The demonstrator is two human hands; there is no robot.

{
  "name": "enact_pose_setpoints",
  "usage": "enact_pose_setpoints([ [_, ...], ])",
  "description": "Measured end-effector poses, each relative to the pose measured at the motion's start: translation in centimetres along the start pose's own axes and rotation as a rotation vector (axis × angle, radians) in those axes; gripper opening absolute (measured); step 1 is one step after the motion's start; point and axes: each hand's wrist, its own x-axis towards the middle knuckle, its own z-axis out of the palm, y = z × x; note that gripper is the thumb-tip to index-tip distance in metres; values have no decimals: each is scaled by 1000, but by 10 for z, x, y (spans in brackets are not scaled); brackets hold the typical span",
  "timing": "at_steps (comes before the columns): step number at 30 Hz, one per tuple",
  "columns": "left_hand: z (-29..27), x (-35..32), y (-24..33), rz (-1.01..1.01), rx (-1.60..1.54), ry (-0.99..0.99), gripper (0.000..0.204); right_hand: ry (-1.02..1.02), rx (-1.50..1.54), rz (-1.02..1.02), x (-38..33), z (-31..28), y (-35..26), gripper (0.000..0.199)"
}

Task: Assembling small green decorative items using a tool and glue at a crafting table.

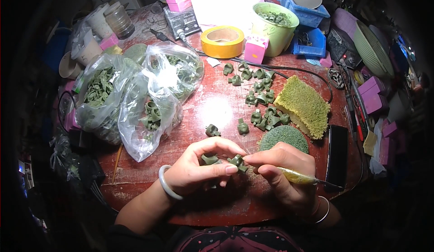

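Observation:
My left hand (199, 165) is closed around small dark green moulded pieces. One green piece (238, 162) sticks out at its fingertips, and another green piece (209, 160) lies further back against the fingers. From the other side, my right hand (289, 168) grips a pen-like tool (298, 177) with a yellow grip and a thin dark rear end. Its fingertips meet the outer green piece; the tool's working tip is too small to make out. Just beyond my hands, loose green pieces (242, 126) lie on the red table. A round green textured pad (284, 137) sits behind my right hand.
Clear plastic bags (149, 147) full of green pieces stand at left. A yellow-green sponge (304, 107) and a black oblong object (337, 157) lie at right. Farther back are orange tape (222, 42), a green bucket (275, 30), a control box (181, 22), blue bins (309, 43) and cables.

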Motion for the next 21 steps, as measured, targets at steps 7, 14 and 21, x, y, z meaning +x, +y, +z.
enact_pose_setpoints([
  [7, -1, 3, 3, 15, -88, 84, 32, 141, 60, 73, -4, 6, -1, 22],
  [14, -2, 1, -1, -48, 89, -110, 31, -62, -304, -117, 5, 1, -1, 22],
  [21, 0, 2, 0, -16, 99, -75, 31, 15, -106, -56, 2, 3, 0, 27],
])
